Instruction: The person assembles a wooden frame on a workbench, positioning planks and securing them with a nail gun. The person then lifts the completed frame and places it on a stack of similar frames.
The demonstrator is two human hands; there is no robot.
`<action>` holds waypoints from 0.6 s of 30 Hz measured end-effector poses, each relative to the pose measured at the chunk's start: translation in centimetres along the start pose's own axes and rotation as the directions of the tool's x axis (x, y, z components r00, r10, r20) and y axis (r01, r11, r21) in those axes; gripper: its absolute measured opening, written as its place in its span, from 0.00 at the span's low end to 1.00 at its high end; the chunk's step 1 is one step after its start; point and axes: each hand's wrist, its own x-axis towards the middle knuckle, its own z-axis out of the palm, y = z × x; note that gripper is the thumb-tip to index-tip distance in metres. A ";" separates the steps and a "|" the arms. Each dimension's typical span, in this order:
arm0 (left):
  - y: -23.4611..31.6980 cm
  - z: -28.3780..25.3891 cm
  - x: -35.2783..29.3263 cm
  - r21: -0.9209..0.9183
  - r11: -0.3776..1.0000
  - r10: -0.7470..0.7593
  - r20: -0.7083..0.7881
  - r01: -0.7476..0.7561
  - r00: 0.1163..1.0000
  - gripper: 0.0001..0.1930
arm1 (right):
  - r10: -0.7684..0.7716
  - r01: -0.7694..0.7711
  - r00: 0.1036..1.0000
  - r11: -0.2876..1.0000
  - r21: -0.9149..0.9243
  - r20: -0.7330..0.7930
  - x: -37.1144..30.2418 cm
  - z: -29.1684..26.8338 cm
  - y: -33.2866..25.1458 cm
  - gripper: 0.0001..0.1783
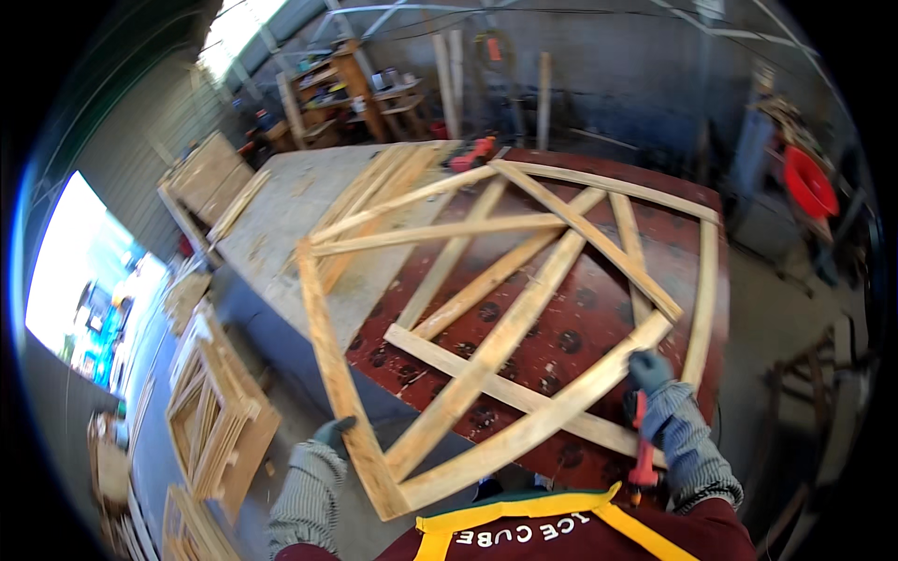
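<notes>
A braced wooden frame (323, 318) slants over the work table, its near corner reaching past the table's front edge. My left hand (334, 434), in a grey glove, is closed on the frame's left bar close to that corner. At the right end of its near bar, my gloved right hand (650, 370) is closed around the wood; its fingertips are partly hidden. Beneath lies a second set of wooden bars (703, 299), forming another frame on the dark red board (580, 327). Beside my right forearm is a red tool (643, 458), partly covered by the sleeve.
Loose strips (369, 182) and another red tool (472, 155) lie toward the table's far side. Stacked wooden frames (210, 421) stand at the lower left. A cluttered shelf (327, 84) is behind, and a red basin-like object (809, 182) is at the right.
</notes>
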 end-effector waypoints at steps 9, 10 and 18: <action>-17.7 -2.3 10.5 0.608 0.760 0.342 -0.674 0.230 0.655 0.37 | 0.214 -0.193 0.977 0.906 -0.378 0.014 22.1 3.7 17.0 0.27; -19.0 -0.4 10.6 0.602 0.784 0.391 -0.667 0.150 0.635 0.35 | 0.302 -0.302 0.953 0.934 -0.191 -0.030 22.7 5.8 17.6 0.25; -24.6 5.3 6.7 0.589 0.806 0.560 -0.723 -0.062 0.405 0.27 | 0.412 -0.778 0.626 0.266 0.569 0.663 17.7 24.3 11.0 0.49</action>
